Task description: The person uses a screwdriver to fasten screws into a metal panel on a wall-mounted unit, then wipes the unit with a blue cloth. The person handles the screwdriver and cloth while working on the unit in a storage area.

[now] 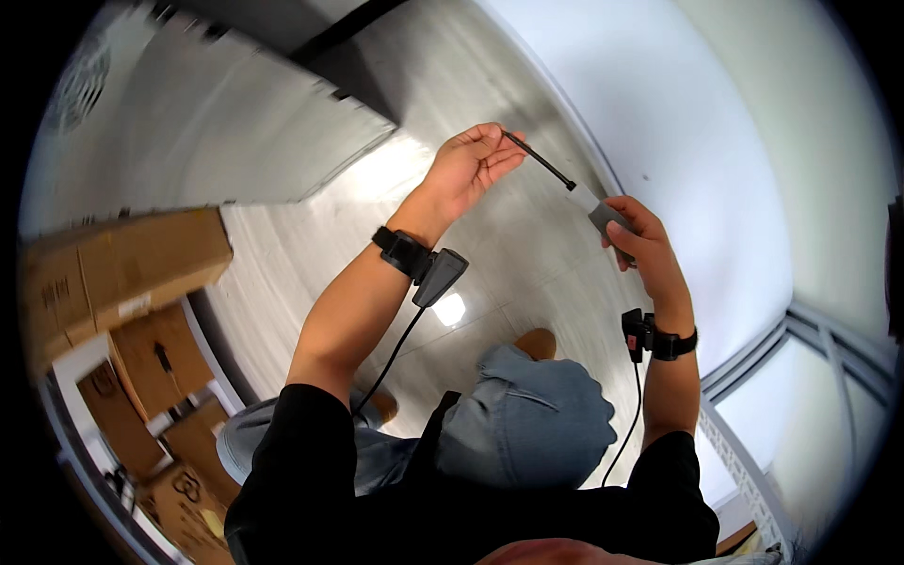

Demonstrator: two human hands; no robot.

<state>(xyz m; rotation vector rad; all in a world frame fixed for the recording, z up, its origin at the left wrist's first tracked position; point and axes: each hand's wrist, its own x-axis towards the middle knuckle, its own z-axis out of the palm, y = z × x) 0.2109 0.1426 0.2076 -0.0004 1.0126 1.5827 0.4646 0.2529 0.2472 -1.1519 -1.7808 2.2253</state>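
Note:
In front of me, over the floor, I hold a slim tool with a grey blocky handle, a pale neck and a thin straight black rod (541,162). My right hand (636,231) is closed around the grey handle (610,222), the thumb lying along it. At the rod's far upper-left end, my left hand (468,169) pinches the tip between thumb and index finger, its other fingers loosely bent. The rod slants down from the left hand to the right. The fingers partly cover the tip and the handle, so the tool's exact kind is unclear.
To the right rises a white panel (678,141), near the right hand. A large grey metal cabinet (217,122) stands upper left. Below it are cardboard boxes (141,273), some on a shelf. Cables hang from black wrist-worn devices (441,276). My bent knees (527,414) are below the hands.

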